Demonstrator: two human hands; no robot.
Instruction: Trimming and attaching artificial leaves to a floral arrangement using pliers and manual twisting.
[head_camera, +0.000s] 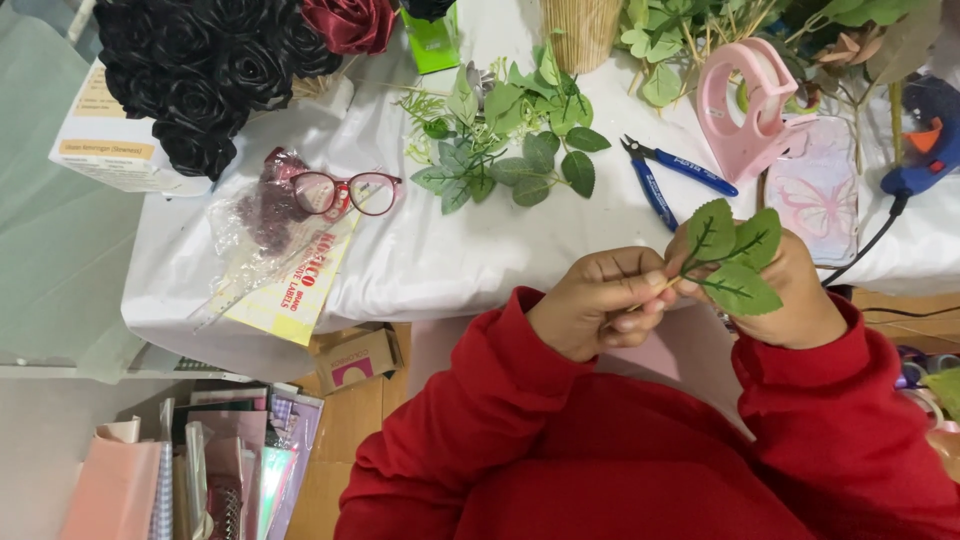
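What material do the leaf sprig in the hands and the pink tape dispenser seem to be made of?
Leaf sprig: probably fabric or plastic, matte, with flat, even green and dark printed veins. Tape dispenser: likely hard plastic, smooth and slightly glossy, with a moulded, rounded shape.

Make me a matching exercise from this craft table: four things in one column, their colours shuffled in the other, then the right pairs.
Things:
1. pliers
2. tape dispenser
3. leaf sprig held in both hands
4. bunch of roses at the table's far corner

Colours:
A. pink
B. mostly black
C. blue handles
D. green

Pairs: 1-C, 2-A, 3-D, 4-B
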